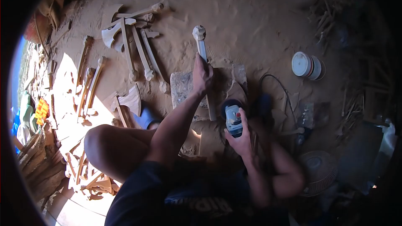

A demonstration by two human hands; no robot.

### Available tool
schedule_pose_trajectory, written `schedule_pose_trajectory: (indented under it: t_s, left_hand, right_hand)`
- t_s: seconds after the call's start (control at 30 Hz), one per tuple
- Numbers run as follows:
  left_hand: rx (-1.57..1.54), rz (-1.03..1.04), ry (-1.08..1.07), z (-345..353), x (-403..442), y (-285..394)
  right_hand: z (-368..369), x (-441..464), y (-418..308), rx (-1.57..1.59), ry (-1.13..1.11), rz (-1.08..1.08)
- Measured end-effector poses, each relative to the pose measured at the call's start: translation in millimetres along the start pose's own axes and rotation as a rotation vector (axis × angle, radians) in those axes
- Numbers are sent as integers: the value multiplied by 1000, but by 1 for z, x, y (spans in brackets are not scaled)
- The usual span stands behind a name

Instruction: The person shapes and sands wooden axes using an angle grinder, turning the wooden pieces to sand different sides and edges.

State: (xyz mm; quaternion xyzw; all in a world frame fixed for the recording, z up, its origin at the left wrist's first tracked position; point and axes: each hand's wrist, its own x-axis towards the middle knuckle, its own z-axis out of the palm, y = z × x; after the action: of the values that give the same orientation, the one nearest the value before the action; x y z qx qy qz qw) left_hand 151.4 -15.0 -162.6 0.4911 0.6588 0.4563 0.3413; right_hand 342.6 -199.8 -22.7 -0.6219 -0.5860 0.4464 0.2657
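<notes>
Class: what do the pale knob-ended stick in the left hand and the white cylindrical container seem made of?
Pale knob-ended stick: probably bare wood, matte, its knob showing cut facets. White cylindrical container: smooth-looking surface suggests plastic; painted metal possible.

Knobbed wooden handle (202,48), pointing forward, power tool (233,118)

Dusty brown earthen floor (247,29), bright sunlight (66,77) along the left.
</notes>
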Motion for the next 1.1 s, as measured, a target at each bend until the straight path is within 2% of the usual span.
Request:
schedule_pose_trajectory:
  t_s: [0.07,0.23,0.27,0.37,0.47,0.67,0.9,0.97,1.03,1.1]
  left_hand:
    - [6,-3,-7,2,1,0]
    - [17,-4,9,6,0,-1]
    - [17,9,10,6,0,-2]
    - [26,29,-7,5,0,-5]
    - [-21,-23,-57,-1,-1,7]
    - [-26,34,-65,1,0,1]
    - [-29,-42,-116,-5,2,7]
    - [-21,9,-72,-2,4,4]
    - [-19,17,-53,0,3,5]
    - [-15,-16,-47,0,2,6]
  right_hand:
    - [6,-3,1,-27,-25,58]
    - [3,-6,-16,-397,41,-1]
    - [5,-4,-12,-434,114,-97]
    - [1,-2,-21,-488,72,-8]
    - [-2,-2,-17,-512,129,41]
    - [-18,-1,-4,-369,224,207]
    - [-30,0,7,-308,354,276]
    - [-32,-1,9,-315,406,299]
    - [-33,-4,11,-352,475,263]
    - [-33,-5,6,-318,442,207]
